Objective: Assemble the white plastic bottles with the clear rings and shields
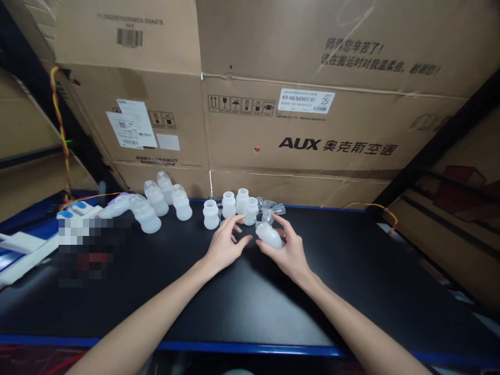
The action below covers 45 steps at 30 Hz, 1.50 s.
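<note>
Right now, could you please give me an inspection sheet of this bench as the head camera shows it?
Surface: black bench top with a blue front edge, mostly bare.
Job's things: four small white bottles standing upright in a cluster; one bottle on its side under the right hand; clear caps just behind it.
Clutter: four capped bottles lying tilted at the left; white device with blue buttons at the far left.
Grippers: left hand open, fingertips by the cluster; right hand holding the lying bottle.
Cables: red-yellow twisted wire at the left, another at the right.
Surroundings: stacked cardboard boxes behind the bench.
</note>
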Available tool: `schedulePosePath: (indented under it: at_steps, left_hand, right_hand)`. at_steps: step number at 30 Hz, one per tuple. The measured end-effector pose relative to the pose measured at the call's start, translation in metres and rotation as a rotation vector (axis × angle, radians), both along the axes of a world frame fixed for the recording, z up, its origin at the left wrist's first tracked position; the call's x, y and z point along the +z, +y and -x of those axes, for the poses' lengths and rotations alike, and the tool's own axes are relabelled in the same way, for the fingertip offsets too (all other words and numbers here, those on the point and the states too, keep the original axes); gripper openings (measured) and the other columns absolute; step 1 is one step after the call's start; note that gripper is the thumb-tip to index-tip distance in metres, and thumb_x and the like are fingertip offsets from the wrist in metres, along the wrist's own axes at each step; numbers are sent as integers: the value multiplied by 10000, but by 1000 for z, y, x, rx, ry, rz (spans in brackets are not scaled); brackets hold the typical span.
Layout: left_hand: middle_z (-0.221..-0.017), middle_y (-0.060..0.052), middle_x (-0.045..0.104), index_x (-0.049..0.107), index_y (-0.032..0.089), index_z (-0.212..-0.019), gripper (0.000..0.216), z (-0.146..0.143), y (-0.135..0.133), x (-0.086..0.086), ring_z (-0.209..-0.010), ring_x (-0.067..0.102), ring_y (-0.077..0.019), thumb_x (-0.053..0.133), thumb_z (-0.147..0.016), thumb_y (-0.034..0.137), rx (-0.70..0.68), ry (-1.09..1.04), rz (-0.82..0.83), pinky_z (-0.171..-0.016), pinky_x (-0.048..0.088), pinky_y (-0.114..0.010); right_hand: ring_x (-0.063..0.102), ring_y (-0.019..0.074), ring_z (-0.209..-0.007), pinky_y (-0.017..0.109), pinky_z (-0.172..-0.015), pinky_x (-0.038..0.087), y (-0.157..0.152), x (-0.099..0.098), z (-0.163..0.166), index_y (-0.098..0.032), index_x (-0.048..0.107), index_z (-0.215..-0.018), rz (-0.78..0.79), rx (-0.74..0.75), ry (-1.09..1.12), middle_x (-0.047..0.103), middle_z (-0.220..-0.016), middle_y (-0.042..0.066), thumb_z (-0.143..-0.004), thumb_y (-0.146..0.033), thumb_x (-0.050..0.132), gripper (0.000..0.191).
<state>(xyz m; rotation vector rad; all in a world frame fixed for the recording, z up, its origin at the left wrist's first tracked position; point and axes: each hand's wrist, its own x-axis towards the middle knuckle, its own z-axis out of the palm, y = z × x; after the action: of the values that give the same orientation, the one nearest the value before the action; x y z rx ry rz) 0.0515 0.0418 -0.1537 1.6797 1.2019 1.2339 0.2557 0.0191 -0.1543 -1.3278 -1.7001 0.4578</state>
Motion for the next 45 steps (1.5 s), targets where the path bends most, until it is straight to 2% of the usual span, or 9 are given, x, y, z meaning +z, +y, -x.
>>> schedulePosePath:
  at_steps: [4, 11, 17, 23, 27, 35, 38, 42, 45]
  left_hand:
    - [-1030, -75, 716, 716, 191, -1072, 307, -3, -6, 1, -840, 666, -171, 712, -858, 410, -83, -28, 22, -621, 525, -231]
    - [-914, -62, 723, 726, 151, -970, 336, -10, -16, 4, -826, 660, -174, 820, -770, 405, -149, -96, 56, -592, 470, -198]
    - [-1138, -93, 702, 769, 191, -1090, 338, -3, -20, 14, -971, 667, -216, 801, -793, 350, -328, -80, -10, -719, 537, -261]
    - [-1148, -101, 690, 761, 207, -1138, 314, -5, -36, 27, -1001, 659, -224, 756, -825, 232, -531, -69, -73, -869, 554, -333]
    - [-1165, -88, 701, 751, 252, -1185, 399, -7, -45, 31, -1039, 654, -241, 703, -807, 132, -603, -18, -114, -889, 555, -353]
    - [-1201, -90, 686, 715, 280, -1246, 434, -9, -53, 33, -1061, 642, -225, 641, -855, 106, -741, 44, -107, -869, 561, -325]
    - [-1250, -88, 598, 695, 293, -1274, 372, -10, -46, 24, -959, 655, -174, 622, -918, 216, -607, 90, -101, -777, 566, -269]
    - [-1254, -35, 590, 636, 339, -1309, 375, -4, -25, 13, -779, 638, -128, 616, -937, 385, 4, 432, -149, -697, 548, -268]
    - [-1358, -59, 540, 596, 326, -1324, 434, 4, -11, 11, -919, 670, -214, 641, -899, 400, 294, 585, -118, -761, 552, -349]
  right_hand:
    - [755, 255, -920, 327, -788, 572, 0, 2, -2, -273, 433, -1465, -79, -41, -65, 773, -1084, 33, -770, -406, 788, 792]
    - [743, 274, -916, 348, -828, 541, -4, 3, 0, -221, 482, -1446, -220, 19, -350, 766, -1113, 78, -775, -255, 721, 713]
    - [669, 178, -658, 268, -622, 532, -1, 10, -9, -229, 281, -1550, 413, 461, 263, 706, -788, -20, -705, -315, 874, 1036]
    - [697, 188, -737, 227, -525, 560, 2, 14, -21, -208, 378, -1475, 902, 961, 667, 693, -949, 53, -666, -265, 917, 974]
    - [657, 144, -587, 208, -477, 535, 2, 10, -22, -158, 593, -1143, 1110, 1206, 688, 687, -850, 39, -620, -367, 934, 658]
    - [592, 187, -426, 281, -405, 496, 3, 3, -26, -151, 582, -968, 1373, 1325, 522, 678, -587, 79, -515, -600, 911, 717]
    - [600, 206, -415, 292, -396, 491, 5, 4, -28, -159, 570, -1013, 1275, 1219, 564, 706, -624, 103, -523, -681, 879, 780]
    - [672, 158, -612, 240, -567, 537, 13, 7, -28, -190, 547, -1251, 887, 843, 729, 741, -863, 67, -753, -601, 811, 697]
    - [656, 127, -654, 235, -630, 532, 21, 5, -24, -151, 621, -1220, 689, 603, 767, 731, -955, 73, -841, -512, 779, 546]
